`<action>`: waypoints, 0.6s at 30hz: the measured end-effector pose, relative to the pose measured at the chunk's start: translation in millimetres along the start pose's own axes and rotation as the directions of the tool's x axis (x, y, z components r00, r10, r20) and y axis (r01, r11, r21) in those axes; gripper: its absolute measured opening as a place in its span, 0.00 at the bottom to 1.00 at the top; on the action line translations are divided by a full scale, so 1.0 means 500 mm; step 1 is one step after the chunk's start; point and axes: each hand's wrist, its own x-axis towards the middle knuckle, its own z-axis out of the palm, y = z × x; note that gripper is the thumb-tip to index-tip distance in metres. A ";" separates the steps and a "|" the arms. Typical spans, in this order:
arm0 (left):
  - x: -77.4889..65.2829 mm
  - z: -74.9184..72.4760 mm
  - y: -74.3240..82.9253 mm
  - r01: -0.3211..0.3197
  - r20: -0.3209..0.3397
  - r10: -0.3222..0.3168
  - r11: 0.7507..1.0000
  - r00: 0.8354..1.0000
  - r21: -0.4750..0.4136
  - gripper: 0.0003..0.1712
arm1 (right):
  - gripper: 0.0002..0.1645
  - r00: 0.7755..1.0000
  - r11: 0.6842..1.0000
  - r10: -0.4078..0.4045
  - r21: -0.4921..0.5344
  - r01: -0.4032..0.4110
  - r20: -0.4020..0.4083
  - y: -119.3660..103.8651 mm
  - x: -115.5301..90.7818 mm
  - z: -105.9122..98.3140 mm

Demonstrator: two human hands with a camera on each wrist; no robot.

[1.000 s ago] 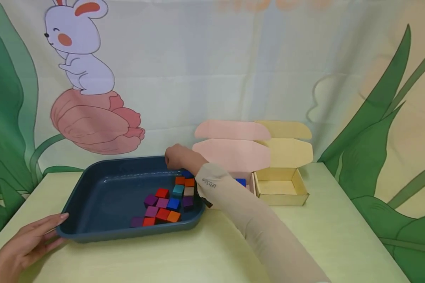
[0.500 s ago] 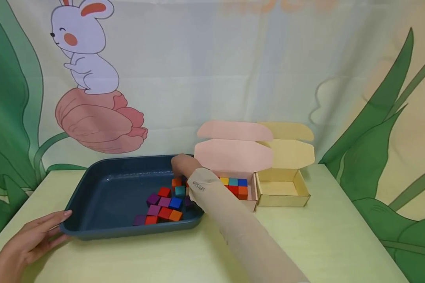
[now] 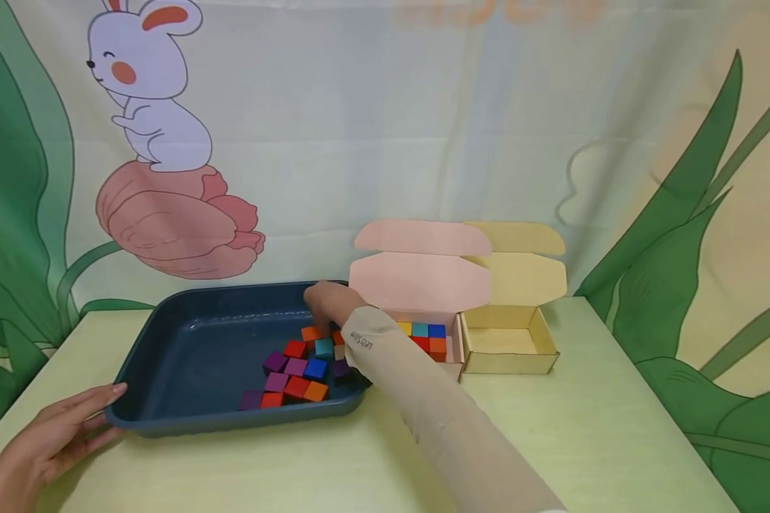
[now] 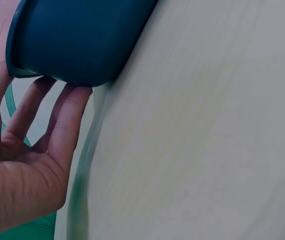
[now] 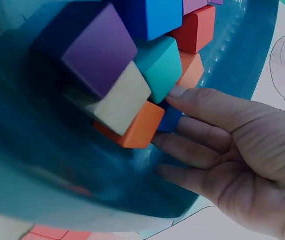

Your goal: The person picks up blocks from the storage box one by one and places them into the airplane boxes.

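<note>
A dark blue tray (image 3: 192,370) holds several coloured cubes in its right half. My left hand (image 3: 64,427) grips the near left corner, thumb at the rim and fingers beneath, as the left wrist view also shows. In the back right of the tray, my right hand (image 3: 334,305) reaches down among the cubes. Seen from the right wrist, its thumb and fingers pinch a blue cube (image 5: 171,119), mostly hidden. Close around it are a teal cube (image 5: 161,67), an orange cube (image 5: 143,127) and a pale wooden cube (image 5: 125,102). A purple cube (image 5: 100,52) lies beyond them.
Right of the tray stands an open pink box (image 3: 454,370) with several cubes in rows, partly behind the right sleeve (image 3: 436,406). A yellow box (image 3: 512,362) with a raised lid adjoins it. A printed cloth (image 3: 385,157) hangs behind the table.
My right hand has moved from over the tray's back rim down onto the cubes in the back right corner. An orange cube there has shifted slightly left. The left hand stays at the corner.
</note>
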 end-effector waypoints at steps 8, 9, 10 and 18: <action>-0.001 0.001 0.001 -0.002 0.000 0.002 1.000 1.000 -0.001 0.18 | 0.11 0.999 0.998 -0.022 -0.059 0.021 -0.026 -0.007 0.012 0.008; 0.000 0.001 0.001 -0.001 -0.003 0.001 1.000 1.000 0.000 0.18 | 0.10 0.999 0.998 -0.020 -0.057 0.019 -0.027 -0.007 0.013 0.008; 0.000 0.000 0.002 0.003 -0.004 -0.003 1.000 1.000 0.000 0.17 | 0.09 1.000 0.998 -0.021 -0.058 0.019 -0.023 -0.007 0.013 0.009; 0.001 -0.003 -0.001 0.020 -0.010 -0.020 1.000 1.000 0.012 0.17 | 0.05 0.986 0.987 -0.159 0.009 0.160 -0.054 0.025 -0.020 0.007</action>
